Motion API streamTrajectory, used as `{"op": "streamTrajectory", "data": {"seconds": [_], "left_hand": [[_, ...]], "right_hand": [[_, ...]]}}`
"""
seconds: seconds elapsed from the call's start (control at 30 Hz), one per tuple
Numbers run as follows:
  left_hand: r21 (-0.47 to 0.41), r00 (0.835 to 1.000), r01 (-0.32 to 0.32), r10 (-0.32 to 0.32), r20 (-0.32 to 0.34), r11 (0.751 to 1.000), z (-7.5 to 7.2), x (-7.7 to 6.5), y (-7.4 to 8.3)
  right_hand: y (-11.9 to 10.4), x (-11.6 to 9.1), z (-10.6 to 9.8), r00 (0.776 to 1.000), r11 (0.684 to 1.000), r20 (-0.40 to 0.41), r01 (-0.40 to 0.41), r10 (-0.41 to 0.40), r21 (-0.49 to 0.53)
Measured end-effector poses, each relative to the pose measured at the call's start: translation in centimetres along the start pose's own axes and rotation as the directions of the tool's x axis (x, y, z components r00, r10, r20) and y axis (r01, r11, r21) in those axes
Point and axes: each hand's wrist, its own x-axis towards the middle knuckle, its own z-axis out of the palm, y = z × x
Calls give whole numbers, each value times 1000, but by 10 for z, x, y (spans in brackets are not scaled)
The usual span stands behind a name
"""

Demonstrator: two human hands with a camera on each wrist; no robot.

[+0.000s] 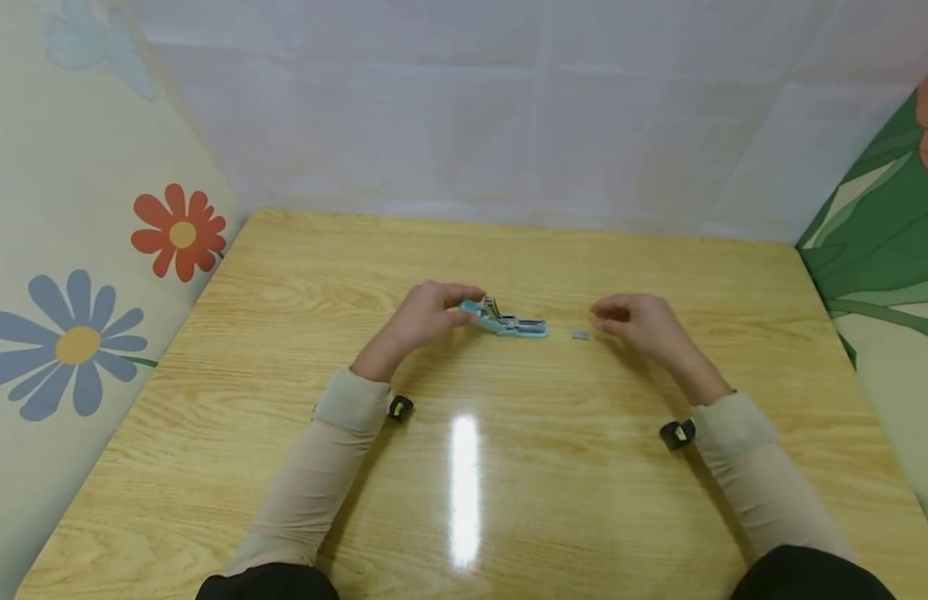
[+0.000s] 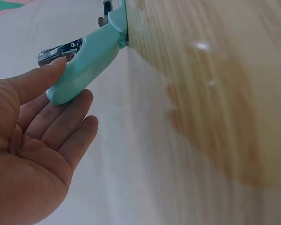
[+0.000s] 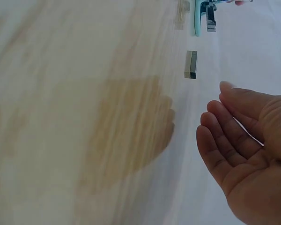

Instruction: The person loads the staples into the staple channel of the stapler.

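Observation:
A teal stapler (image 1: pixel 522 328) is folded open near the middle of the table, its metal parts exposed. My left hand (image 1: pixel 424 315) pinches its left end, with the thumb on one side and fingers on the other. In the left wrist view the teal body (image 2: pixel 86 65) slants up from the hand (image 2: pixel 37 136), and the far end meets the tabletop. A small grey strip of staples (image 1: pixel 579 336) lies just right of the stapler. Beside that strip (image 3: pixel 190 64), my right hand (image 3: pixel 248 145) hovers with loosely bent fingers and nothing in them.
The wood-grain table (image 1: pixel 569 467) reaches back to a white cloth (image 1: pixel 464 125) behind it. Walls painted with flowers border it at left and right. Each wrist wears a small black camera (image 1: pixel 677 434).

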Motion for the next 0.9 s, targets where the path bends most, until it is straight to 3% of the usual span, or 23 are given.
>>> {"op": "streamTrajectory", "data": {"seconds": [0.63, 0.9], "left_hand": [[9, 1000, 17, -17, 14, 1000, 1, 1, 0], [7, 1000, 18, -18, 8, 1000, 2, 2, 0]], "right_hand": [[-5, 12, 14, 995, 988, 47, 96, -91, -121], [-9, 13, 15, 988, 966, 61, 149, -139, -212]]}}
